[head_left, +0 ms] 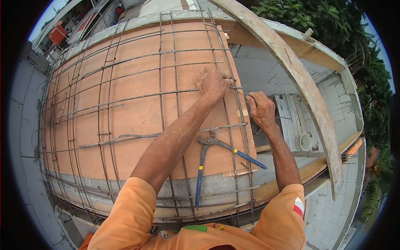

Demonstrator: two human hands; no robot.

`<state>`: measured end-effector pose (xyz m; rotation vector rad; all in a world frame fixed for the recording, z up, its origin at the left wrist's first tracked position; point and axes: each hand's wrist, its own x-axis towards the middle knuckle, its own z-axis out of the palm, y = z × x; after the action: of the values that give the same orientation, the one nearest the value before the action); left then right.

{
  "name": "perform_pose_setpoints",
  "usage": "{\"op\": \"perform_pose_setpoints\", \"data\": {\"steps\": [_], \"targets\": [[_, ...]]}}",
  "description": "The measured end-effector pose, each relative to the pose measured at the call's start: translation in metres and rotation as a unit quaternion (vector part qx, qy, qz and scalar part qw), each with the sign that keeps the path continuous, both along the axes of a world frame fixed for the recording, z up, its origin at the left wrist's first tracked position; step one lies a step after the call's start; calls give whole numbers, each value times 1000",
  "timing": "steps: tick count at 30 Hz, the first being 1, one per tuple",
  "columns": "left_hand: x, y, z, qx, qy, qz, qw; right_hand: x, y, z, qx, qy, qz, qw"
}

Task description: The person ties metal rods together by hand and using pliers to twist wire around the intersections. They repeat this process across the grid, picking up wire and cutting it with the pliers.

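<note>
My left hand (213, 84) is closed at a crossing of steel reinforcing bars (187, 90) near the right edge of the plywood sheet (137, 116). Its fingers wrap about the bar, partly hidden by the back of the hand. Just right of the sheet's edge, my right hand (261, 109) is closed in a pinch, with what looks like a thin wire running from its fingertips towards the crossing. Pincers (211, 141) with blue handles lie spread apart on the bars, below both hands.
A long wooden plank (291, 62) slants over the opening on the right. Down in that opening are metal sheets (289, 118) and a white bucket (305, 142). Block walls (27, 104) surround the bar grid, and trees (333, 29) stand beyond.
</note>
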<state>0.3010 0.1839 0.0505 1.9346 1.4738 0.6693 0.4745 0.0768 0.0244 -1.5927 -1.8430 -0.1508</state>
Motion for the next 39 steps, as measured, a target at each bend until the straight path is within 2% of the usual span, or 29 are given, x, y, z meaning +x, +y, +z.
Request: {"op": "perform_pose_setpoints", "data": {"steps": [4,6,9,10,12,15,19,21,25,27,29,31,33,35,37,39], "targets": [[14,-14,-12,36,-6,16,999,-7,1,19,-21,-29,-1,999],[21,-22,-24,208,-51,91,973,-12,7,23,-31,-51,-9,998],[24,-26,-28,237,-72,64,967,-22,15,37,-66,-94,-33,993],[23,-25,-27,237,-72,66,967,-23,19,39,-66,-94,-31,993],[20,-26,-27,168,-118,19,979,-23,24,39,-76,-109,-43,990],[20,-23,-33,219,-139,11,966,-29,31,40,-77,-126,-47,988],[18,-23,-30,216,-141,-6,966,-38,37,48,-93,-154,-45,983],[17,-23,-31,173,-164,-19,971,-33,41,45,-91,-144,-32,985],[17,-22,-34,196,-189,-13,962,-33,39,44,-82,-137,-14,987],[15,-23,-33,185,-171,-15,968,-42,34,46,-96,-57,-28,993],[13,-24,-33,192,-172,-17,966,-47,31,59,-189,42,-48,980],[9,-22,-32,175,-188,-50,965,-43,33,53,-177,115,-39,977],[10,-19,-44,196,-217,-60,954,-53,34,59,-215,165,-80,959],[7,-16,-51,242,-184,-84,949,-59,40,54,-215,119,-83,966],[3,-20,-44,221,-228,-97,943,-65,40,47,-181,48,-81,979],[12,-17,-50,224,-213,-70,948,-65,42,52,-205,47,-75,975]]}}
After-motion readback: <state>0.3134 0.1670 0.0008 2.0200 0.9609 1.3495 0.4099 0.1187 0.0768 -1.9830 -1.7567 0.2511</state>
